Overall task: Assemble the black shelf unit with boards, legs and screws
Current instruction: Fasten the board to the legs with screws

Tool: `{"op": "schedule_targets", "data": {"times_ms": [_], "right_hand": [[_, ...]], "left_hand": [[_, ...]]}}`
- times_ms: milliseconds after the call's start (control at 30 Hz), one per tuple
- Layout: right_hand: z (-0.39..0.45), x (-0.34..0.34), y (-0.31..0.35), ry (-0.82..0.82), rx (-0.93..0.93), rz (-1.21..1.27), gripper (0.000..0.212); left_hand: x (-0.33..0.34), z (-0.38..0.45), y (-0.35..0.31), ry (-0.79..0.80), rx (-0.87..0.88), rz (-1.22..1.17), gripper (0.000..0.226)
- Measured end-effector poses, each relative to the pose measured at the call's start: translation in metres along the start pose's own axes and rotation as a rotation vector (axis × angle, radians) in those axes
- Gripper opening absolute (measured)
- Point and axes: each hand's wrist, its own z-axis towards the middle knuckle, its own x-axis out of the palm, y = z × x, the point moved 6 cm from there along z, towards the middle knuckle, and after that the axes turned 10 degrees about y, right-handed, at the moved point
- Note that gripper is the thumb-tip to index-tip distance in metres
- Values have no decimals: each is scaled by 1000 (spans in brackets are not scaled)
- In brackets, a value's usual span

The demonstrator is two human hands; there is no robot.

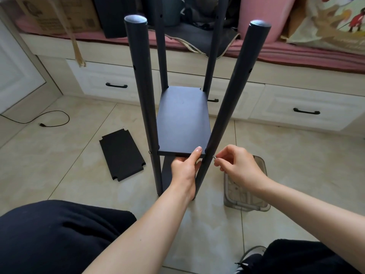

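Note:
The black shelf unit stands upright on the tiled floor, four round legs rising toward me. A black board [183, 119] sits between the legs, and a lower board shows beneath it. My left hand [184, 167] grips the board's near edge, thumb on top, fingers under. My right hand [237, 165] pinches a small silver screw [214, 157] against the near right leg [231, 103] at board height. A screw head [150, 152] shows on the near left leg [144, 95]. A loose black board [121, 154] lies flat to the left.
A clear grey plastic box [246, 196] sits on the floor under my right wrist. White drawers [110, 84] with black handles run behind the shelf, below a pink-covered bed. A black cable [51, 119] lies at the left. My knees fill the bottom corners.

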Motion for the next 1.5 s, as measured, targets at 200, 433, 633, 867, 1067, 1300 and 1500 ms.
{"op": "schedule_targets", "data": {"times_ms": [200,433,633,867,1067,1300,1500], "right_hand": [[0,1,1,11,-33,-54,4],[1,1,1,2,-46,-41,2],[6,3,-7,39,40,216,5],[7,1,-6,9,21,192,7],[5,-7,-5,-28,4,129,14],[4,-6,6,-54,-55,-12,13],[7,-2,5,-13,-48,-26,11]], "left_hand": [[2,0,0,7,-13,-43,13],[3,1,1,40,-8,-72,13],[3,1,3,50,-4,-42,24],[0,3,4,35,-6,-10,21],[2,2,4,45,-18,-30,13],[2,3,4,33,-20,-27,17],[2,2,-1,50,-23,-71,18]]}}
